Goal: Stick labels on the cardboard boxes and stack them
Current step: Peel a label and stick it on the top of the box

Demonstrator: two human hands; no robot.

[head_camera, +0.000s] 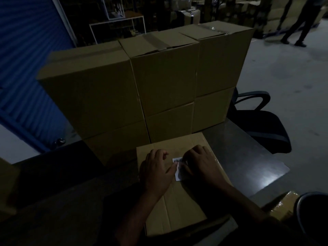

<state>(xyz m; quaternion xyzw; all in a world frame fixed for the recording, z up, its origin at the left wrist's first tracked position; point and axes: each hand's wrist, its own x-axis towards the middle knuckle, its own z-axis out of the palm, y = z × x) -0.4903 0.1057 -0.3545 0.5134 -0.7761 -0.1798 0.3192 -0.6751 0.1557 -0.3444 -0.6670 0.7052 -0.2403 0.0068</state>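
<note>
A cardboard box lies on the dark table right in front of me. On its top sits a small white label with a barcode. My left hand rests on the box, its thumb pressing the label's left edge. From the right, my right hand covers part of the label and its fingers press down on it. Behind this box stands a wall of stacked cardboard boxes, two high and three across.
The dark table has a glossy patch to the right. A black office chair stands beyond its right edge. Another box sits low right. A blue shutter is on the left, and a person's legs show far right.
</note>
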